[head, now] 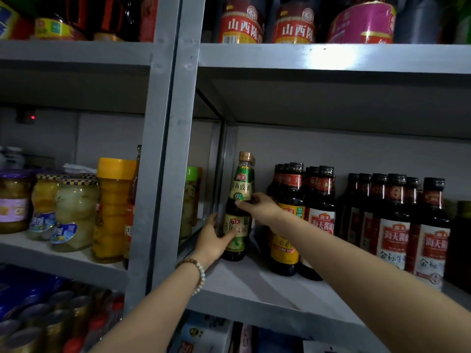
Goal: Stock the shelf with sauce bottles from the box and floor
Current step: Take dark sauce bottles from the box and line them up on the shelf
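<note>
**Item.** Green-label sauce btl stands upright on the mid shelf, R bay, at the L end of the row. It is just beside the grey upright and next to a yellow-label btl.

**Grip.** L hand wraps the lower body, w/ thumb across the front label. R hand holds the shoulder, fingers curled round from the R side. Both hands hold the btl.

**Handling (judged).**
- Prob. glass, full of dark liquid: heavy for its size, rigid, breakable.
- Smooth wall and glossy labels: likely slippery.
- Tall, narrow base: tips easily.
- Best hold is one hand low on the body and one at the shoulder, as here. Do not lift by the gold cap.

**Surface.** Flat, grey-painted board. Prob. low friction, so the btl should slide back w/ a push.

**Room.** Dim store rack. The shelf above leaves headroom over the cap. Red-label dark btls fill the row to the R. Fruit jars stand in the L bay. Box and floor are not in view.
</note>
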Demonstrator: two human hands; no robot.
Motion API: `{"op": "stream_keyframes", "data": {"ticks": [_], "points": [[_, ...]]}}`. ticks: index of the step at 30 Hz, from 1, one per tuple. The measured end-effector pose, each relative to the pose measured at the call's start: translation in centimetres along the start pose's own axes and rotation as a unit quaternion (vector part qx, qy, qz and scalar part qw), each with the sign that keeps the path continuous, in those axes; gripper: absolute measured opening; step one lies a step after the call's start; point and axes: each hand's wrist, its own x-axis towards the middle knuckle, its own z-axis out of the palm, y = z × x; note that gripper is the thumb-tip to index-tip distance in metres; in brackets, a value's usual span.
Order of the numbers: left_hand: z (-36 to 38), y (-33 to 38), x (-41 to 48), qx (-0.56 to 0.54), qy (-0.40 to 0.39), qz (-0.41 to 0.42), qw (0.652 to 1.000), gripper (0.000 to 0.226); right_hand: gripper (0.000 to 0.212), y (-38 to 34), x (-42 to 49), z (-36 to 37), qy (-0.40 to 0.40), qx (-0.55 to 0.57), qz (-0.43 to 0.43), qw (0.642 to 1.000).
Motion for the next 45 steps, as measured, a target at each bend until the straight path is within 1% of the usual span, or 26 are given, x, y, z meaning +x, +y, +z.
{"op": "stream_keyframes", "data": {"ticks": [3,5,8,10,12,15,20,24,28,30,33,36,38,40,45], "points": [[-0.4,1.2,-1.4,0.013,0.022,0.018,1.000,0.070,0.056,-1.5,-2.9,-2.4,-0.018,-0.013,-0.032,0.999],[-0.3,2.0,-2.7,0.013,0.034,0.037,0.999,0.061,0.060,-2.0,-5.2,-4.3,-0.030,-0.040,-0.074,0.996],[0.7,3.6,-5.4,0.039,0.011,0.081,0.996,0.048,0.056,-1.3,-9.1,-7.9,-0.011,-0.115,-0.158,0.981],[2.1,4.7,-7.6,0.066,-0.004,0.114,0.991,0.042,0.056,0.1,-11.7,-10.6,0.009,-0.166,-0.180,0.969],[4.2,5.7,-10.1,0.095,-0.020,0.152,0.984,0.041,0.059,2.2,-14.4,-13.5,0.035,-0.214,-0.167,0.962],[8.4,7.1,-13.9,0.143,-0.066,0.211,0.965,0.048,0.063,5.6,-18.7,-18.3,0.063,-0.295,-0.135,0.944],[17.4,9.1,-21.0,0.183,-0.124,0.250,0.943,0.052,0.067,11.3,-27.1,-26.4,0.107,-0.353,-0.086,0.925],[25.8,9.6,-27.4,0.198,-0.184,0.255,0.929,0.054,0.069,17.0,-34.9,-33.3,0.093,-0.384,-0.039,0.918],[34.5,8.7,-34.8,0.231,-0.206,0.288,0.906,0.051,0.072,24.0,-42.9,-39.6,0.087,-0.393,0.018,0.915],[38.7,7.3,-38.7,0.237,-0.224,0.283,0.902,0.052,0.074,27.9,-46.6,-42.4,0.077,-0.396,0.041,0.914],[44.0,4.3,-44.2,0.266,-0.261,0.236,0.898,0.053,0.074,33.7,-51.4,-45.3,0.044,-0.396,0.069,0.915],[47.7,0.9,-48.3,0.312,-0.338,0.169,0.872,0.059,0.071,39.4,-55.3,-46.3,0.011,-0.370,0.101,0.924],[49.6,-1.7,-50.6,0.326,-0.383,0.138,0.853,0.060,0.072,43.4,-57.7,-46.1,-0.017,-0.356,0.134,0.925],[51.3,-5.0,-52.9,0.329,-0.410,0.112,0.844,0.059,0.073,47.6,-60.0,-45.1,-0.044,-0.331,0.170,0.927],[54.2,-15.6,-58.5,0.333,-0.470,0.023,0.817,0.058,0.072,58.5,-66.0,-40.3,-0.067,-0.271,0.247,0.928]]}}
